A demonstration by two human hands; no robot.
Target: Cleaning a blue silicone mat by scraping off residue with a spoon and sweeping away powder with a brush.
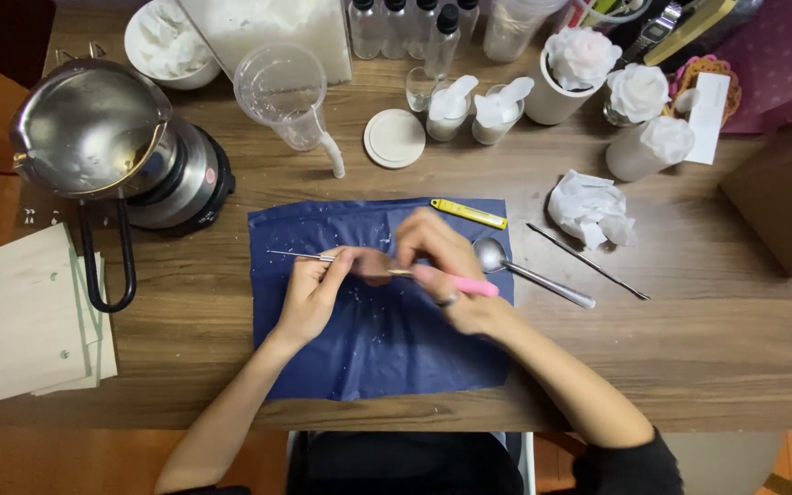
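Over a dark blue sheet [387, 339] dotted with white crumbs, my left hand [315, 291] pinches a thin metal skewer-like rod [291, 255] that points left. My right hand [442, 266] grips a tool with a pink handle [471, 286]. Its metal tip runs toward the fingers of my left hand. Both hands meet at the sheet's upper middle, and motion blur hides what lies between the fingertips.
A metal spoon [529, 273], a yellow cutter [467, 213], a thin metal pick [588, 262] and crumpled tissue [590, 209] lie to the right. A steel pitcher [89, 128] on a burner, paper cards [38, 312], a measuring cup [281, 92], bottles and white flower-shaped candles [636, 93] line the table's left side and back.
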